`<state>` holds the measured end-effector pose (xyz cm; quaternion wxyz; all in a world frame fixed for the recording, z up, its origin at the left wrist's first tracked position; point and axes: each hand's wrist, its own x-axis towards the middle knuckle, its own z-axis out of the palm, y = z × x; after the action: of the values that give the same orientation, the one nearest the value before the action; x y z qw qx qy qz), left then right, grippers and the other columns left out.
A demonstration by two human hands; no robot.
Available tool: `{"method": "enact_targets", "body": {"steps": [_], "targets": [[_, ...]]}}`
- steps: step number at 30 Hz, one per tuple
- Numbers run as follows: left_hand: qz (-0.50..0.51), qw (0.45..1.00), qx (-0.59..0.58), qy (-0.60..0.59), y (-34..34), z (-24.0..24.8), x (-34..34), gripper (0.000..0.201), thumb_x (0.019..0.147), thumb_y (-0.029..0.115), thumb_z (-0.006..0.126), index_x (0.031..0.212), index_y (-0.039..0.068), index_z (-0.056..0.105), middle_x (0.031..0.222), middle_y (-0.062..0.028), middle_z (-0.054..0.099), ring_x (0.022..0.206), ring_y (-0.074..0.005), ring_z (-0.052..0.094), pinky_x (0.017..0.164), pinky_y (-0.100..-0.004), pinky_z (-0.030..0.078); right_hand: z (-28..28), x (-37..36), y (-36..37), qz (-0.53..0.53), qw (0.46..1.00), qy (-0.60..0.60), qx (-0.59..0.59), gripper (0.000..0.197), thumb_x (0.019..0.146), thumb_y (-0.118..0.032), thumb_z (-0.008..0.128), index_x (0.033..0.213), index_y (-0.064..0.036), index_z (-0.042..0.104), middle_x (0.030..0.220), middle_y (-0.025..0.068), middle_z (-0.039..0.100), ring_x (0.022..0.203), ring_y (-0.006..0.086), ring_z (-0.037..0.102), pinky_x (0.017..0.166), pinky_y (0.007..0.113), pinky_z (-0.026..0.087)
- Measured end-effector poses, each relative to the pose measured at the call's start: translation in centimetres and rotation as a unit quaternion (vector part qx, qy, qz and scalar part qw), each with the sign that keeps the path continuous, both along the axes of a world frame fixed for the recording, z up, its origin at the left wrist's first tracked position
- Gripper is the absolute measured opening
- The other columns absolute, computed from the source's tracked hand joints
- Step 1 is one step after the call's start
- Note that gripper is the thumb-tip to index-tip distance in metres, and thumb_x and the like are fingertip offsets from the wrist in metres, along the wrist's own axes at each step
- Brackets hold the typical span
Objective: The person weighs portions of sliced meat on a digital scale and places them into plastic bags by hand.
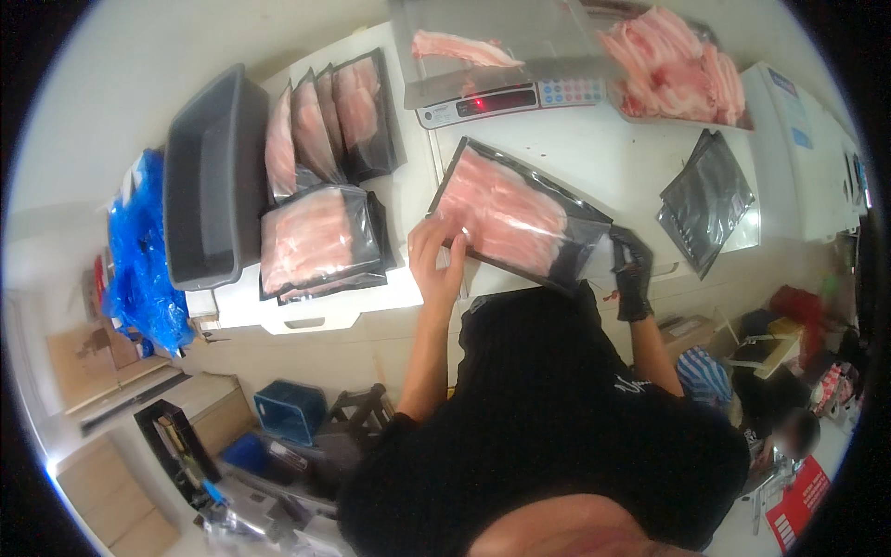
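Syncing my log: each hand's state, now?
Left hand: holding the meat pack at its near-left corner.
Right hand: at the pack's right end; grip unclear.

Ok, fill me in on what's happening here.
A person at a white worktop is handling a clear-fronted pouch of sliced meat: the bare left hand holds its left end, and the black-gloved right hand is at its right end. More filled pouches sit to the left, beside a grey tub. A meat strip lies on the scale; flat dark pouches lie to the right.
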<state>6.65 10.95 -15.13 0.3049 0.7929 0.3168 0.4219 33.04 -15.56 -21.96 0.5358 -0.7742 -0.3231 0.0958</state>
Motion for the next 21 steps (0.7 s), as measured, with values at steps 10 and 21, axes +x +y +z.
{"method": "enact_targets", "body": {"steps": [10, 21], "targets": [[0.069, 0.997, 0.013, -0.014, -3.2, -4.4, -3.3, 0.024, 0.086, 0.006, 0.077, 0.109, 0.003, 0.072, 0.109, -0.0148, 0.067, 0.107, -0.0362, 0.061, 0.098, -0.0474, 0.047, 15.6, 9.2, 18.7, -0.009, 0.950, -0.286, 0.127, 0.018, 0.094, -0.001, 0.070, 0.113, -0.0019, 0.074, 0.116, 0.0100, 0.075, 0.112, 0.0209, 0.069, 0.099, 0.034, 0.052], [0.126, 0.991, 0.037, -0.031, -3.3, -4.4, -3.2, 0.020, 0.084, 0.007, 0.077, 0.103, 0.005, 0.072, 0.102, -0.0114, 0.068, 0.103, -0.0326, 0.063, 0.093, -0.0447, 0.047, 14.8, 11.8, 47.1, 0.280, 0.812, -0.425, -0.285, 0.054, 0.079, -0.046, 0.081, 0.109, -0.0019, 0.076, 0.107, 0.0217, 0.076, 0.099, 0.0384, 0.074, 0.087, 0.045, 0.059]]}}
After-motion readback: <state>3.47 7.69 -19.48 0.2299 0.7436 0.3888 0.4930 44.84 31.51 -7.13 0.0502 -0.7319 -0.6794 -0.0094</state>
